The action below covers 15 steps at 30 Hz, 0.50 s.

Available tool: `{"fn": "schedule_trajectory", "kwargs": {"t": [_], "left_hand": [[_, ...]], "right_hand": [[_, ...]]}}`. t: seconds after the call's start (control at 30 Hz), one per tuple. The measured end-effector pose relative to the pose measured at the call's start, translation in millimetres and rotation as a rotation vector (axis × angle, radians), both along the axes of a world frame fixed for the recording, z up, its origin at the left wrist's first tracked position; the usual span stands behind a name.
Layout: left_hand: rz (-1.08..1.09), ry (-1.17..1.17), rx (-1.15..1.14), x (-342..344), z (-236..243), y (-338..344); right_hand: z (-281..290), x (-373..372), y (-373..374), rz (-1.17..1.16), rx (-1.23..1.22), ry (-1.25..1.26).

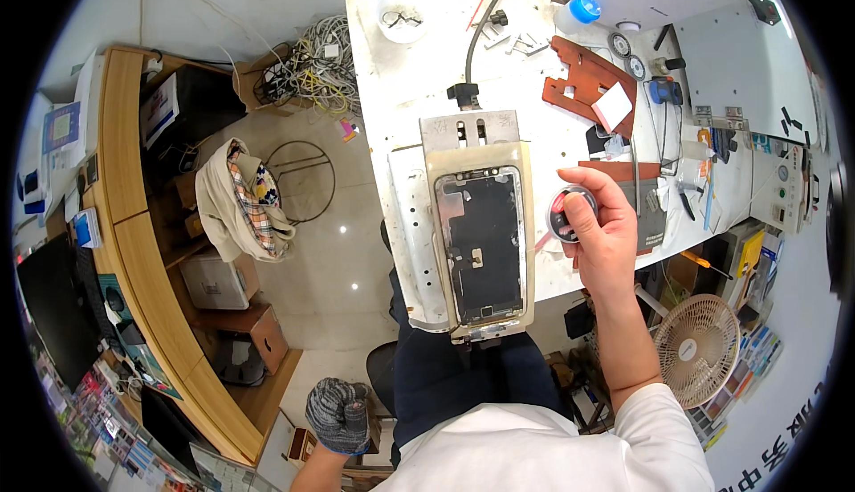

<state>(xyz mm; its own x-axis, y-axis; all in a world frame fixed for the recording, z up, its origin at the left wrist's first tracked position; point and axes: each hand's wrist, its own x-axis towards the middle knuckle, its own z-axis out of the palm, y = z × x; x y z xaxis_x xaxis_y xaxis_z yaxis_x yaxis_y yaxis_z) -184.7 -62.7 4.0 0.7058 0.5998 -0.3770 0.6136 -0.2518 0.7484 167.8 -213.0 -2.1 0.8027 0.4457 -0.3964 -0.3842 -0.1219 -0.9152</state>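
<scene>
My right hand (604,225) pinches a small round spool (571,213) with a red and dark face, just off the right side of a metal fixture (470,131). A phone screen assembly (482,247) lies in the fixture, its dark inner side up, with a thin frame and a small tan patch near the middle. My left hand (338,415), in a grey knitted glove, is low at the left, away from the table. Its fingers look curled in; whatever they may hold is hidden.
The fixture's black cable (472,47) runs up the white table (378,56). Red-brown boards (579,91), small parts, a blue-capped bottle (584,11) and tools lie at the far right. A fan (704,349) stands below the table's right edge. Wooden shelving (151,269) stands left, beside a draped jacket (233,211).
</scene>
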Motion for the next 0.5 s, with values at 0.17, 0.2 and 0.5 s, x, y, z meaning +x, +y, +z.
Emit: {"fn": "schedule_trajectory", "kwargs": {"t": [0.17,0.2,0.5], "left_hand": [[0.095,0.047,-0.025,-33,-5,-15],[0.102,0.050,-0.025,-36,-4,-19],[0.174,0.030,0.016,-74,4,-48]], "right_hand": [[-2,3,-4,-0.022,-0.001,-0.077],[-3,4,-6,-0.015,-0.001,-0.082],[4,-3,-13,0.036,0.012,-0.055]]}}
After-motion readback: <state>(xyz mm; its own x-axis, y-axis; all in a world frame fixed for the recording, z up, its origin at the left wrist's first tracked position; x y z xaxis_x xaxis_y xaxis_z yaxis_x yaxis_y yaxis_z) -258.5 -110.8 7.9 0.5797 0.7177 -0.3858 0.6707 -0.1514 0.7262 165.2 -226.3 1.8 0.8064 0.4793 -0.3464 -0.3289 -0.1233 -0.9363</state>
